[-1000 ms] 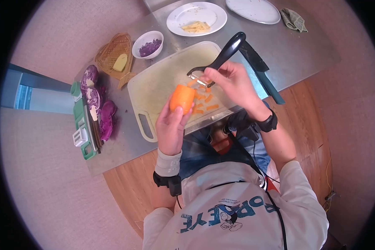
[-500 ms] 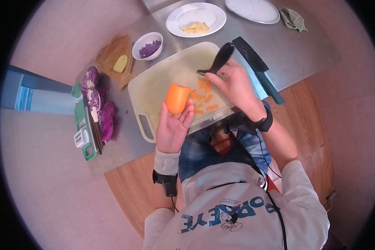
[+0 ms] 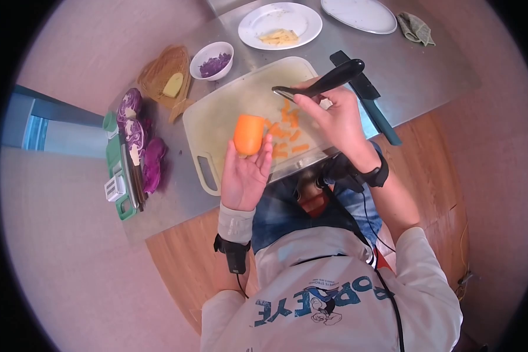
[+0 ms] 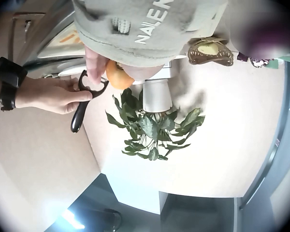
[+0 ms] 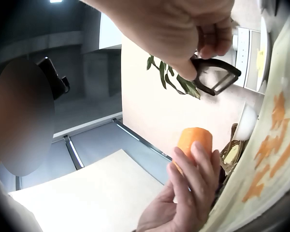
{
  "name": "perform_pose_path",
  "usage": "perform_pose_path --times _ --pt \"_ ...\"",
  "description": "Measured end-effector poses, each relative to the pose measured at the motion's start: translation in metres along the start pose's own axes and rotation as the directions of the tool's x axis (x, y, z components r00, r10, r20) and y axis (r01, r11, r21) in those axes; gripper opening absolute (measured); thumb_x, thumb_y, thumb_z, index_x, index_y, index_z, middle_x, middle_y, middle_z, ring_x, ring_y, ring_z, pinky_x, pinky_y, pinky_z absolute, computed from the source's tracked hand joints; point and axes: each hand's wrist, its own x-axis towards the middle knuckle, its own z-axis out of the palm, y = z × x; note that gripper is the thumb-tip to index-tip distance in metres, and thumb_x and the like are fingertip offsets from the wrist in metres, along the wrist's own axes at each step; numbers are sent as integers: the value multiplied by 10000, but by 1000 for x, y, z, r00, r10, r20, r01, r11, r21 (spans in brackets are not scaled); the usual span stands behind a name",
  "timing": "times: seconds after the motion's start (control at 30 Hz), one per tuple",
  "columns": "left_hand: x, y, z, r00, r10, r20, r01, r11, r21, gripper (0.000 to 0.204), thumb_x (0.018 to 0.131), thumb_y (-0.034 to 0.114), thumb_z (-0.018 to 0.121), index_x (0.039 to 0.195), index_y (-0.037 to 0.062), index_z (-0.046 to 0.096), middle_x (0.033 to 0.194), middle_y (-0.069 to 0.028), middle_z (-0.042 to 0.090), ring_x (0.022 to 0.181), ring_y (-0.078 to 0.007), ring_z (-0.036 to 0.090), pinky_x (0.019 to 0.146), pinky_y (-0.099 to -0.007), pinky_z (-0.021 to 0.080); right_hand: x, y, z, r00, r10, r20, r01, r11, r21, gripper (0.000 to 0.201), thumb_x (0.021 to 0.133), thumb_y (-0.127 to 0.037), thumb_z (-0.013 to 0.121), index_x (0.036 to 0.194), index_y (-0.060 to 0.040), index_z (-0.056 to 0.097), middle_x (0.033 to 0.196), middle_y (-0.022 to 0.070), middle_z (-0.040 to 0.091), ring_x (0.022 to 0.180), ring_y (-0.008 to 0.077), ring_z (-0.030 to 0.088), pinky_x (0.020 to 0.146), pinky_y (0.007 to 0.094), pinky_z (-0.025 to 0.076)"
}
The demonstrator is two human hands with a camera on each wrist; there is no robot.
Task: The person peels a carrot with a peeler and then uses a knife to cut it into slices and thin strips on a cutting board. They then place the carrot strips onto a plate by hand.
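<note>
A thick, peeled orange carrot piece [image 3: 249, 134] stands up out of my left hand [image 3: 244, 179], held between thumb and fingers with the palm turned upward. In the right wrist view the fingers [image 5: 199, 166] lie along the side of the carrot. My right hand [image 3: 341, 117] grips a black peeler [image 3: 334, 78], up and to the right of the carrot and apart from it. The peeler's blade frame [image 5: 217, 76] shows in the right wrist view. Below both hands, orange peelings [image 3: 286, 130] lie scattered on the pale cutting board [image 3: 220, 111].
A knife [image 3: 366, 97] lies right of the board. Behind stand a bowl of shredded purple cabbage [image 3: 212, 61], a plate with pale strips [image 3: 280, 24] and another plate [image 3: 358, 14]. At left are a basket [image 3: 165, 73], cabbage pieces [image 3: 134, 138] and a green slicer [image 3: 123, 176].
My left hand has turned palm up and shifted slightly left with the carrot. The peeler has drawn away from the carrot, and its handle has tipped over to the right.
</note>
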Motion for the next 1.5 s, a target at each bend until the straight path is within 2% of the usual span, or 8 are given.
perform_pose_path --times 0.3,0.4,0.47,0.77,0.87,1.03,1.23,1.5 --pt "1 6 -8 980 -124 157 159 960 -232 666 1126 472 483 1531 -56 456 1165 -135 719 973 -211 716 877 -321 599 -3 -2 3 1000 16 6 -17 977 211 245 908 -155 840 1092 2 805 760 87 683 661 117 579 617 288 481" --pt "0 6 -9 974 -125 187 169 956 -241 660 1117 446 509 1529 -67 444 1140 -117 701 938 -183 700 848 -309 592 2 -2 2 957 -234 -173 252 964 88 239 919 -168 830 1091 -5 804 733 68 667 646 107 559 607 294 474" --pt "-1 5 -8 975 -128 179 169 958 -232 661 1116 446 511 1526 -68 444 1123 -111 702 929 -174 698 839 -302 590 2 2 -4 978 135 157 -133 991 -22 218 935 -168 815 1086 -11 802 731 58 673 627 95 534 596 297 466" --pt "-3 6 -4 981 -102 164 113 992 -59 630 1107 477 514 1459 -46 500 1027 -96 686 828 -164 674 769 -284 589 2 -12 -24 973 162 166 -212 909 359 260 993 -171 770 1184 5 775 909 1 753 724 48 589 683 258 517" --pt "-9 0 7 989 89 -120 -56 965 256 621 1120 485 475 1475 -24 498 1088 -123 700 840 -172 677 770 -288 591 4 -3 -35 963 165 214 -238 893 381 260 1004 -169 759 1196 6 773 957 -1 754 819 45 632 758 238 536" --pt "-16 -7 13 908 414 66 -261 434 862 488 1067 161 650 1515 14 519 1329 -172 665 1153 -234 691 977 -345 578 1 5 -48 952 206 225 -270 914 304 247 1003 -152 749 1186 12 770 953 1 748 816 41 619 748 245 532" --pt "-15 -6 8 785 460 415 -284 -328 901 680 959 -14 734 1579 -18 454 1410 -141 631 1240 -252 665 1074 -368 525 -3 2 -52 935 242 258 -298 932 205 248 1009 -132 735 1187 39 758 954 15 744 750 60 619 734 248 529" --pt "-17 -4 9 694 499 519 -245 -515 822 551 898 2 780 1411 12 578 1387 -161 649 1260 -276 651 1043 -383 534 -5 6 -55 941 139 309 -258 885 389 234 1033 -116 716 1205 40 741 1012 49 751 793 80 650 762 255 538"
